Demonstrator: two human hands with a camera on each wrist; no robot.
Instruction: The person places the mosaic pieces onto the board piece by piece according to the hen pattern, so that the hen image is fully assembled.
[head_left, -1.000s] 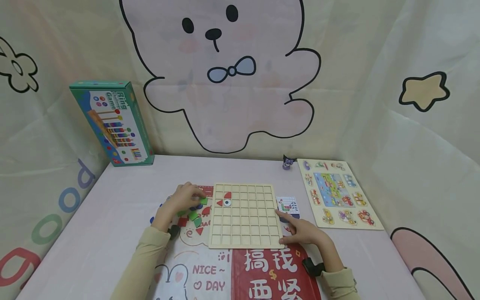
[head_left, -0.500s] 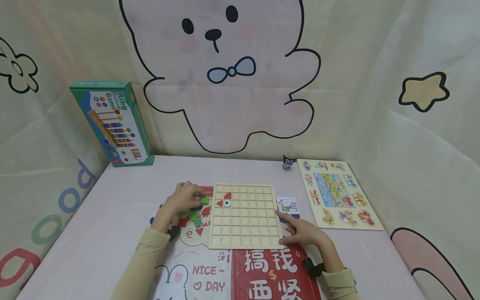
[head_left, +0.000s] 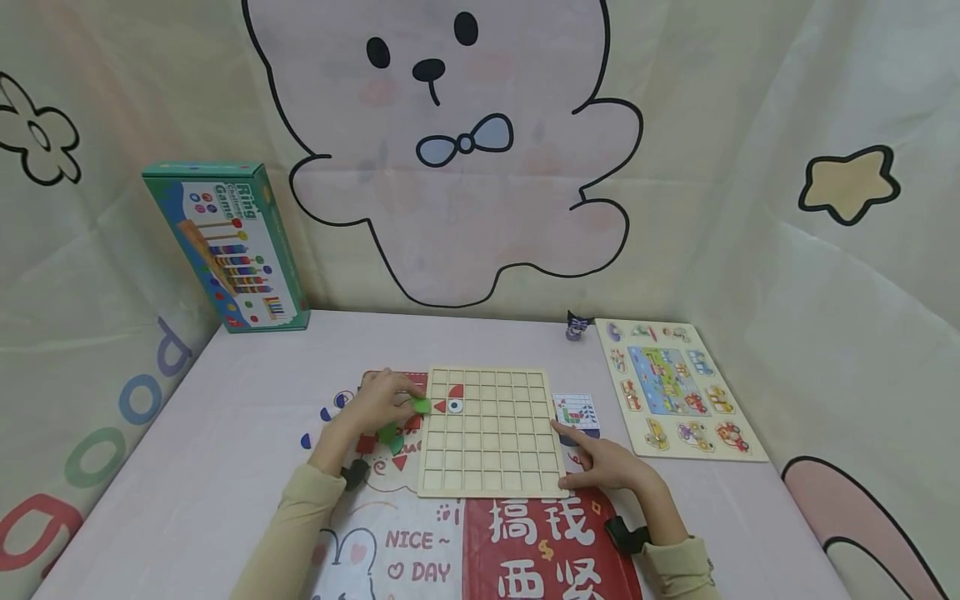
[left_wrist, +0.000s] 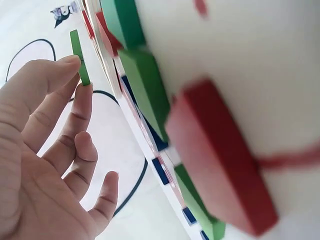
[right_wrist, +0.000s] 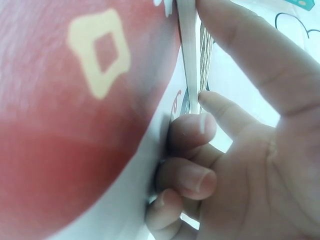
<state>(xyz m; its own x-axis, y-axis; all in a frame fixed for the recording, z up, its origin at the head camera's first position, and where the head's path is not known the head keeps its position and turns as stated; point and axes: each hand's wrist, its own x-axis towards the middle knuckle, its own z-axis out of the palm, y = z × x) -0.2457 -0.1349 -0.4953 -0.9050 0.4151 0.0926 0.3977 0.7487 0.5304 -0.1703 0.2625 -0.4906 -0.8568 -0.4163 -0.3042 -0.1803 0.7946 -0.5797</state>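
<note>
My left hand (head_left: 378, 402) pinches a flat green tile (left_wrist: 79, 57) between thumb and fingertips, at the left edge of a wooden grid board (head_left: 495, 454). Its other fingers are bent loosely in the left wrist view. Set in the board's upper left are a red quarter-round tile (head_left: 455, 391), a red triangle tile (head_left: 440, 406) and a white tile with a blue eye-like dot (head_left: 454, 406). My right hand (head_left: 607, 463) touches the board's right edge with thumb and extended index finger, its remaining fingers bent below. Loose green tiles (head_left: 395, 445) and a red tile (left_wrist: 220, 160) lie under the left hand.
Blue pieces (head_left: 306, 441) lie left of the hand. A pattern card (head_left: 576, 411) is right of the board. Farther right lies a picture puzzle board (head_left: 673, 450), beside a small dark figurine (head_left: 576, 326). A green box (head_left: 228, 250) stands back left. A printed mat (head_left: 420, 517) lies underneath.
My left hand has moved right with the green tile, from among the loose pieces to the grid board's left edge, uncovering blue pieces. The right hand and board have stayed put.
</note>
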